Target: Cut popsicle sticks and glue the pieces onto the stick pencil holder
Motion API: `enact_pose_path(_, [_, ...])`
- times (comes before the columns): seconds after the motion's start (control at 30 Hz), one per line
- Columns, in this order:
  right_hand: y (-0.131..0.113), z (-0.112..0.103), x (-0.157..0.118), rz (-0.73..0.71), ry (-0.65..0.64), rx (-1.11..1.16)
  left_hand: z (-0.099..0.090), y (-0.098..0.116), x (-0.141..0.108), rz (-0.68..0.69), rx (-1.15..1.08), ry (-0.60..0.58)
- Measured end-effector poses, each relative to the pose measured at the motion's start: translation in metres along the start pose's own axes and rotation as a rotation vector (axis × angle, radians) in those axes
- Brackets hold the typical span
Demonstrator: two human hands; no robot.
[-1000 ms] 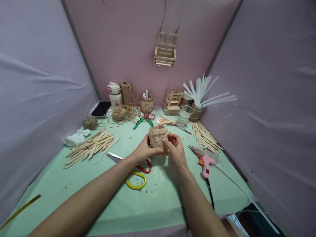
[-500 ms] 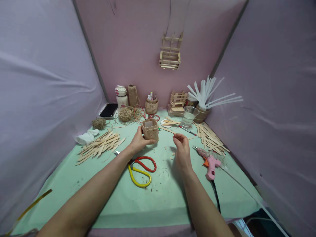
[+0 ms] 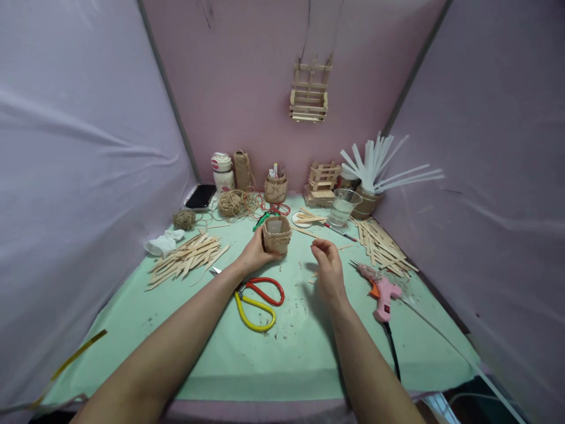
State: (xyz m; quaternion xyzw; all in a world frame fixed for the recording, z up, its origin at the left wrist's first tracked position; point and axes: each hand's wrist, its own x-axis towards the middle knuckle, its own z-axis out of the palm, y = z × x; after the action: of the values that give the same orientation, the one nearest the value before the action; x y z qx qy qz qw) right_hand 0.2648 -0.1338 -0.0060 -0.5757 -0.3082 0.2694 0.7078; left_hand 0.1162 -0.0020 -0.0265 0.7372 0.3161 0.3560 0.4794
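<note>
My left hand (image 3: pixel 256 254) grips a small brown container (image 3: pixel 277 235) with a braided rim, its open top tilted toward me. To the right of it, my right hand (image 3: pixel 327 265) hovers with thumb and fingers pinched together; whatever is between them, if anything, is too small to make out. Scissors (image 3: pixel 256 301) with one red and one yellow handle lie under and beside my left forearm. Right of my right hand rests a pink glue gun (image 3: pixel 380 288) with an orange trigger. Behind the container shows a green-handled tool (image 3: pixel 261 220).
Wooden sticks lie in a left pile (image 3: pixel 188 258) and a right pile (image 3: pixel 385 246). At the back stand a cup of water (image 3: pixel 343 209), a pot of white glue sticks (image 3: pixel 368 203), a twine ball (image 3: pixel 232 203) and a bottle (image 3: pixel 223 172). A paintbrush (image 3: pixel 339 231) lies near the cup.
The container's open top has tipped more toward me, and it sits slightly right of the green-handled tool, which shows more. The whole view has shifted a little; my right hand keeps its pinch.
</note>
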Motion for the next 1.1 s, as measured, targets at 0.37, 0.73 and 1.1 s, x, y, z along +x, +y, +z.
enact_pose_path(0.37, [0.003, -0.001, 0.002, -0.099, 0.106, 0.033, -0.065, 0.037, -0.025, 0.026, -0.035, 0.512])
enact_pose_path(0.73, [0.006, -0.001, -0.005, -0.025, -0.008, -0.121, -0.11, 0.035, -0.035, 0.247, -0.327, 1.149])
enact_pose_path(1.1, [0.014, 0.007, -0.015, -0.096, -0.244, -0.32, -0.119, 0.025, -0.035, 0.208, -0.374, 1.206])
